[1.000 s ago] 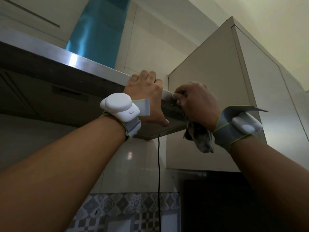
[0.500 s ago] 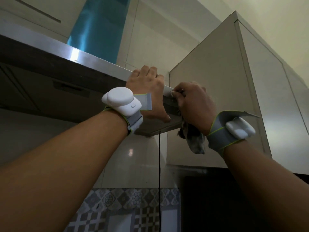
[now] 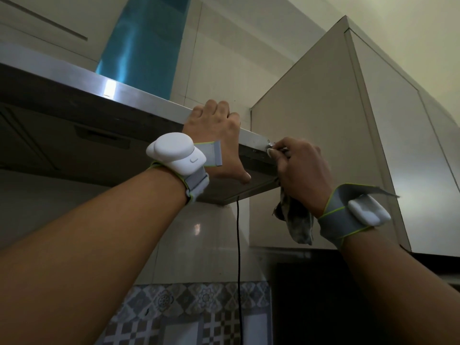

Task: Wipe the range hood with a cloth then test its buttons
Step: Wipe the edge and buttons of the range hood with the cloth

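Left hand (image 3: 219, 143) grips the front edge of the range hood (image 3: 124, 93), fingers curled over the top and thumb underneath. Right hand (image 3: 298, 175) clutches a bunched grey cloth (image 3: 298, 225), which hangs below the palm. Its fingertips pinch at a small button (image 3: 269, 145) near the right end of the hood's front strip, just beside the wall cabinet (image 3: 323, 133). A black cord (image 3: 238, 245) hangs below the hood.

1. A beige wall cabinet (image 3: 311, 145) fills the right of the frame.
2. A thin black cable (image 3: 238, 257) hangs down the centre, in front of glossy pale wall tiles (image 3: 199, 255).
3. Patterned tiles (image 3: 174, 302) run along the bottom centre.
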`<state>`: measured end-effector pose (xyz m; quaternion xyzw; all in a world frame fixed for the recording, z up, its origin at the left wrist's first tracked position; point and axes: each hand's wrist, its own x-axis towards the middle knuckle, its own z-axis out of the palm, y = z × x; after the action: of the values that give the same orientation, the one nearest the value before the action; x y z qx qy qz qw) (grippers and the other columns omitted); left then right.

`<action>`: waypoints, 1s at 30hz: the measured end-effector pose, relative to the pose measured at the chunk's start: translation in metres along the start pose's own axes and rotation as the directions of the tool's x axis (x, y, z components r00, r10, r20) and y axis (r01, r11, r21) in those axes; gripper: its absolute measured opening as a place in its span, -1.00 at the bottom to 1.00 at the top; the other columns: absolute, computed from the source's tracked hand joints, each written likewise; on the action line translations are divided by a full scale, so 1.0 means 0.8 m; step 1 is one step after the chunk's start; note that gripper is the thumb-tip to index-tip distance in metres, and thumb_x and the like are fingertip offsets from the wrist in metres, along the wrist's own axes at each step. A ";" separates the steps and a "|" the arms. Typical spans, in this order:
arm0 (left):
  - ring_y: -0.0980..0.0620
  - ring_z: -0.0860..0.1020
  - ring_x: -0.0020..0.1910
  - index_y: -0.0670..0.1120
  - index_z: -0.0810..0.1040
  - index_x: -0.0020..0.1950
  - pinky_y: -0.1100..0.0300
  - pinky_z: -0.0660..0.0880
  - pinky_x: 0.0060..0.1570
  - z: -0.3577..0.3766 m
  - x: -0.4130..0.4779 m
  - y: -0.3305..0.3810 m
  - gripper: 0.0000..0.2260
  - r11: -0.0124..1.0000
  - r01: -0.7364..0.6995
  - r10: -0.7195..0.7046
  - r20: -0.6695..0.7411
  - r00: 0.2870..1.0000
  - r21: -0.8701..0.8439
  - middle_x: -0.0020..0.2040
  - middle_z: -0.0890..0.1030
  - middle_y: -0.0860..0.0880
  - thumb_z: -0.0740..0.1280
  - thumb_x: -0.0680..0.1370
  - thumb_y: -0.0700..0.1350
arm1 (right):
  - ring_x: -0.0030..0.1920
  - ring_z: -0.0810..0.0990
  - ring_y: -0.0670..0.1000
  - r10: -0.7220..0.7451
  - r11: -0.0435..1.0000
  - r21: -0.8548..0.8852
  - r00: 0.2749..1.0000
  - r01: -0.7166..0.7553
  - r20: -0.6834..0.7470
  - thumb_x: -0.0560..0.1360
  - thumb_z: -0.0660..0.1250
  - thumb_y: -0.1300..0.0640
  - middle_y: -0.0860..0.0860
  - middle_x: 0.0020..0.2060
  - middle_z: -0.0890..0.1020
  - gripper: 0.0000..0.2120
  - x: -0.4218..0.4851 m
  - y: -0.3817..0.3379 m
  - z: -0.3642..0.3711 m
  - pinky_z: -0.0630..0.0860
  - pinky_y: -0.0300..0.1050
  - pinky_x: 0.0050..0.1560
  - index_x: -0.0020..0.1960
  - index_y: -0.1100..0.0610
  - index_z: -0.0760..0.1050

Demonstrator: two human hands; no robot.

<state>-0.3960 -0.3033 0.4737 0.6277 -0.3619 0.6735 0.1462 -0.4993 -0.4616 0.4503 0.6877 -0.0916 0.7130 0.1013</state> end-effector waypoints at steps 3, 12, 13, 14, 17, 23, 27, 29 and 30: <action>-0.11 0.38 0.17 -0.06 0.45 0.24 -0.03 0.34 0.22 0.002 0.001 0.002 -0.12 1.000 0.010 -0.010 -0.008 1.000 0.005 0.18 0.44 -0.10 0.34 0.15 0.52 | -0.07 0.51 0.03 -0.018 1.000 0.011 1.000 0.018 -0.003 0.56 0.28 -0.03 0.01 -0.06 0.57 -0.83 -0.005 0.001 0.001 0.34 -0.15 -0.13 0.05 -0.01 0.60; -0.11 0.39 0.14 -0.07 0.46 0.19 -0.03 0.36 0.19 0.005 0.003 0.004 -0.12 1.000 0.013 -0.012 -0.035 0.999 0.017 0.15 0.45 -0.10 0.31 0.11 0.54 | 0.01 0.58 0.18 0.095 0.995 -0.018 0.995 -0.095 0.014 0.53 0.31 -0.03 0.10 -0.03 0.64 -0.81 -0.001 0.038 -0.009 0.43 -0.09 -0.10 0.03 0.02 0.61; -0.11 0.39 0.14 -0.07 0.46 0.19 -0.03 0.36 0.20 0.006 0.003 0.004 -0.12 1.000 0.015 -0.014 -0.039 0.999 0.023 0.15 0.45 -0.10 0.31 0.11 0.54 | 0.00 0.57 0.16 0.083 0.997 -0.012 0.997 -0.083 0.011 0.53 0.30 -0.03 0.09 -0.03 0.64 -0.81 -0.001 0.035 -0.007 0.43 -0.09 -0.10 0.03 0.02 0.61; -0.12 0.39 0.14 -0.07 0.46 0.19 -0.04 0.36 0.21 0.007 0.003 0.005 -0.11 0.999 0.019 -0.017 -0.042 0.999 0.028 0.15 0.44 -0.10 0.32 0.11 0.54 | -0.01 0.57 0.15 0.062 0.998 -0.005 0.998 -0.062 0.006 0.53 0.30 -0.04 0.08 -0.03 0.63 -0.82 -0.002 0.031 -0.005 0.43 -0.10 -0.10 0.02 0.01 0.61; -0.13 0.39 0.17 -0.07 0.45 0.22 -0.04 0.34 0.23 0.007 0.004 0.006 -0.10 0.999 0.022 -0.021 -0.034 0.999 0.032 0.17 0.44 -0.11 0.33 0.12 0.54 | -0.03 0.55 0.11 0.016 1.000 0.007 1.000 -0.016 -0.013 0.54 0.29 -0.05 0.04 -0.04 0.61 -0.83 -0.006 0.027 -0.001 0.40 -0.11 -0.10 0.00 0.00 0.60; -0.12 0.39 0.13 -0.07 0.46 0.19 -0.04 0.35 0.20 0.004 0.002 0.004 -0.10 1.000 0.015 -0.014 -0.038 0.999 0.017 0.14 0.44 -0.10 0.27 0.07 0.54 | 0.03 0.57 0.19 0.101 0.994 -0.033 0.995 -0.101 0.003 0.53 0.31 -0.04 0.11 -0.03 0.65 -0.81 -0.003 0.044 -0.012 0.38 -0.12 -0.14 0.03 0.01 0.62; -0.13 0.39 0.15 -0.08 0.45 0.21 -0.04 0.35 0.21 0.004 0.003 0.005 -0.08 0.999 0.018 -0.017 -0.031 0.999 0.028 0.16 0.44 -0.11 0.29 0.09 0.54 | 0.03 0.56 0.19 0.091 0.994 -0.055 0.996 -0.091 0.002 0.54 0.30 -0.05 0.09 -0.01 0.63 -0.81 -0.003 0.040 -0.009 0.36 -0.12 -0.13 0.05 -0.01 0.61; -0.12 0.39 0.15 -0.08 0.45 0.21 -0.04 0.35 0.22 0.004 0.003 0.004 -0.08 0.999 0.016 -0.015 -0.029 0.999 0.032 0.16 0.44 -0.11 0.30 0.10 0.55 | 0.02 0.56 0.17 0.082 0.995 -0.063 0.997 -0.082 0.002 0.54 0.29 -0.05 0.09 -0.02 0.62 -0.81 -0.005 0.042 -0.009 0.36 -0.13 -0.14 0.05 0.00 0.61; -0.12 0.39 0.15 -0.07 0.46 0.21 -0.04 0.35 0.21 0.004 0.003 0.004 -0.09 0.999 0.016 -0.015 -0.032 0.999 0.031 0.16 0.44 -0.10 0.31 0.09 0.55 | 0.02 0.57 0.18 0.081 0.995 -0.059 0.997 -0.080 0.004 0.54 0.30 -0.04 0.10 -0.03 0.64 -0.81 -0.004 0.047 -0.009 0.40 -0.11 -0.13 0.04 0.01 0.61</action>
<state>-0.3962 -0.3081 0.4747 0.6221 -0.3441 0.6876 0.1475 -0.5165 -0.4955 0.4470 0.6823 -0.1407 0.7114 0.0924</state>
